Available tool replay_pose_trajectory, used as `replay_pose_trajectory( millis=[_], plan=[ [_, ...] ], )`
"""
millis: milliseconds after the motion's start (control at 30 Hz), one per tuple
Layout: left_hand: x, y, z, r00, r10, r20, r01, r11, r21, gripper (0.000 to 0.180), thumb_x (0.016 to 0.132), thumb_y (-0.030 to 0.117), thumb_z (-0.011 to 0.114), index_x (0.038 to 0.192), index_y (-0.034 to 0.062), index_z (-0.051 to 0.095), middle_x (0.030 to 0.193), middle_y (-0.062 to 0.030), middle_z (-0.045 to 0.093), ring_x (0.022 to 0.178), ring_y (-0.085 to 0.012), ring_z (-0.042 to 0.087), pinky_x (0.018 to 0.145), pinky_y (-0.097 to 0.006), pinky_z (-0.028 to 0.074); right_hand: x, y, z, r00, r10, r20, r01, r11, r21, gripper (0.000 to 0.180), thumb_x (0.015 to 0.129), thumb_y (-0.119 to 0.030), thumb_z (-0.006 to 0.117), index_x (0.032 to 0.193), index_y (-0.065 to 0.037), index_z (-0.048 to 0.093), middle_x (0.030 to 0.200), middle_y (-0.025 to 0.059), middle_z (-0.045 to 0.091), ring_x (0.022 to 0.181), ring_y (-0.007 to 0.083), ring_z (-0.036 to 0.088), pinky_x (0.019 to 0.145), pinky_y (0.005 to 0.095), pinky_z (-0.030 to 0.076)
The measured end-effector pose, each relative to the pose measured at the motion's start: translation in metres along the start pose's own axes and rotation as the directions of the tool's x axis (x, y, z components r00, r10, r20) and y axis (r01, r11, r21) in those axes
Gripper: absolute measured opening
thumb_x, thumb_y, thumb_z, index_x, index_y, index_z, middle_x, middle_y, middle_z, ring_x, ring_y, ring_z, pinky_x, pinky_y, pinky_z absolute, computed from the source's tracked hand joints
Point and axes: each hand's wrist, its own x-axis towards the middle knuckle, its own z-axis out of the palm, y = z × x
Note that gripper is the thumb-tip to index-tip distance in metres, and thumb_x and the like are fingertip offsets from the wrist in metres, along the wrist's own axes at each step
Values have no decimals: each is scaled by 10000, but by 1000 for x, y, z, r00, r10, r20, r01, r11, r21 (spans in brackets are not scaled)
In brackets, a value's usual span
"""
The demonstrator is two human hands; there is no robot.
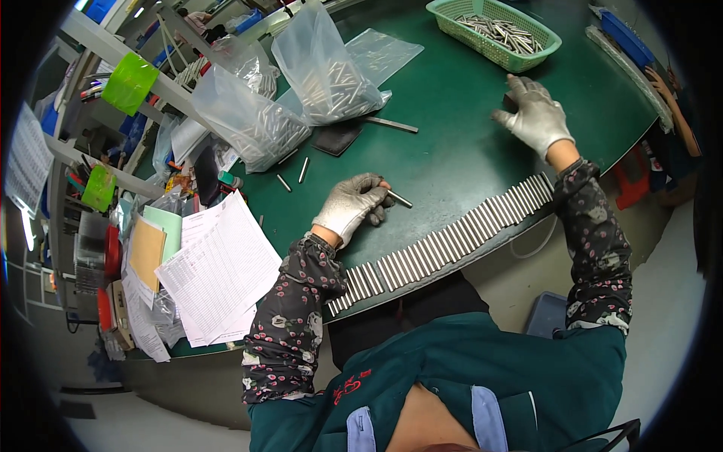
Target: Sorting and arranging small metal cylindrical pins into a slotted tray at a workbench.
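Note:
My gloved left hand (352, 207) pinches a short metal pin (400, 198) between thumb and fingertips, just above the green table. A long row of similar metal pins (452, 242) lies side by side along the table's near edge, between my forearms. My gloved right hand (536, 114) reaches out toward the far right with thumb and fingers apart. A dark patch shows between that thumb and the fingers; I cannot make out what it is. Just beyond those fingertips stands a light green plastic basket (493, 58) with a heap of loose pins.
Clear plastic bags of pins (331, 90) stand at the back left, beside a black pad (337, 138) and a flat metal strip (393, 124). Two loose pins (303, 170) lie nearby. Printed sheets (220, 271) cover the left side. Another person's arm (675, 109) shows at far right.

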Motion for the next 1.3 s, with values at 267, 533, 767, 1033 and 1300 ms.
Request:
replay_pose_trajectory(
  millis=[267, 533, 767, 1033, 1300],
  plan=[
    [0, -3, -2, 1000, -13, 12, 13, 1000, -11, 144, 899, 66, 574, 1020, -12, 570, 779, -97, 634, 526, -103, 560, 467, -204, 447, 21, 40, 42, 964, 238, 117, -228, 969, -99, 693, 756, -482, 615, 1353, -185, 427, 1408, 140, 387, 1262, 329, 422, 1008, 449, 388],
    [1, 1, 1, 1000, -3, 23, 2, 1000, 28, 152, 903, 85, 574, 1020, -12, 564, 782, -96, 624, 522, -111, 551, 467, -216, 448, -12, 3, 20, 949, -147, -277, 218, 945, 245, 596, 737, -346, 622, 1282, -137, 504, 1125, 185, 573, 1072, 373, 539, 918, 424, 451],
    [2, -9, -6, 998, 61, 33, -63, 995, 82, 174, 904, 113, 585, 1023, -12, 564, 779, -76, 614, 551, -107, 560, 491, -212, 453, -99, -111, 10, 787, -616, -38, 542, 660, 521, 460, 738, -252, 627, 1169, -92, 616, 1076, 288, 540, 1030, 393, 550, 863, 440, 479],
    [0, -5, -1, 998, 41, 38, -46, 991, 129, 170, 915, 95, 562, 1039, -22, 556, 778, -76, 610, 574, -119, 575, 511, -213, 467, -100, -112, 10, 742, -653, -153, 637, 614, 466, 381, 772, -220, 617, 1139, -121, 637, 1022, 187, 552, 927, 335, 557, 837, 436, 467],
    [5, -10, -4, 998, 55, 38, -59, 992, 112, 199, 920, 105, 557, 1061, -36, 557, 797, -79, 607, 598, -118, 585, 509, -214, 471, -97, -113, 7, 770, -631, -98, 601, 663, 447, 424, 732, -218, 640, 1139, -100, 638, 1070, 250, 560, 941, 381, 568, 822, 443, 486]
  ],
)
